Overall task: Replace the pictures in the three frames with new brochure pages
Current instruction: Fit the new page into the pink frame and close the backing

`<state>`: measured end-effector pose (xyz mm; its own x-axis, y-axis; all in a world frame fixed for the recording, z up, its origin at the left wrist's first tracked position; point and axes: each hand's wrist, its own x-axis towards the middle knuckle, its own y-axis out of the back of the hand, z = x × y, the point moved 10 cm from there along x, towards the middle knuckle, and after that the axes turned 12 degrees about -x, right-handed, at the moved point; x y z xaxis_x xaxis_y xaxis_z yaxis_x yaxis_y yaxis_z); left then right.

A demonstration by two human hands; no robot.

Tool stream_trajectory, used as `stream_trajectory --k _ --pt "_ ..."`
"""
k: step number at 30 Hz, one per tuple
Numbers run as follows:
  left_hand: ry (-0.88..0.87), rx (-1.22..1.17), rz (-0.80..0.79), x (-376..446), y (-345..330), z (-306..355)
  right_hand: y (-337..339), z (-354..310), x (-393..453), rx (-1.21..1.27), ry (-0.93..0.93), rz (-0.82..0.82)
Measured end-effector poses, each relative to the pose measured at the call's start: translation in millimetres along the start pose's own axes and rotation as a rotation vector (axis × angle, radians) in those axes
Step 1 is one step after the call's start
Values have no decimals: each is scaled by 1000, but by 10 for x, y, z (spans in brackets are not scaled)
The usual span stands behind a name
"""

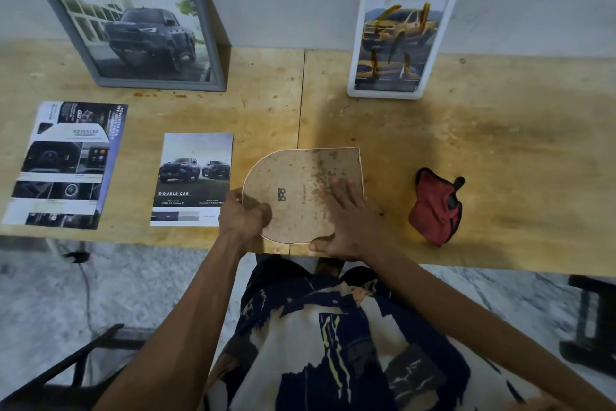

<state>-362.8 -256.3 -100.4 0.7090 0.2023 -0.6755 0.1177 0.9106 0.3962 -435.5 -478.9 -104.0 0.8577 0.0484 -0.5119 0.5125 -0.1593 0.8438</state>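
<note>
A third frame [300, 177] lies face down near the table's front edge, showing a stained brown backing with one rounded side. My left hand [245, 214] grips its left edge, fingers curled over the rim. My right hand [346, 214] lies flat on the backing with fingers spread and the thumb at the front rim. A grey frame [133, 30] with a dark truck picture leans on the wall at the back left. A white frame [401, 39] with a yellow truck picture leans at the back right. Two brochure pages lie on the left: a "Double Cab" page [193, 177] and an interior page [66, 164].
A red cloth pouch [435, 207] lies to the right of the face-down frame. The wooden table [500, 144] has a seam down its middle. A dark chair [66, 370] stands at the lower left and dark furniture [590, 320] at the right.
</note>
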Motion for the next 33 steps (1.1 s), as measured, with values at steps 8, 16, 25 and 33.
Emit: stream_trajectory --k 8,16,25,33 --pt "-53 -103 134 -49 191 168 25 14 -27 -34 52 -36" --pt "46 -241 4 38 252 348 508 -255 -450 -28 247 386" --pt "-14 -454 -154 -122 292 823 1066 -341 -729 27 148 703" --pt "-168 -501 -259 -355 488 862 1446 -198 -892 637 -218 880"
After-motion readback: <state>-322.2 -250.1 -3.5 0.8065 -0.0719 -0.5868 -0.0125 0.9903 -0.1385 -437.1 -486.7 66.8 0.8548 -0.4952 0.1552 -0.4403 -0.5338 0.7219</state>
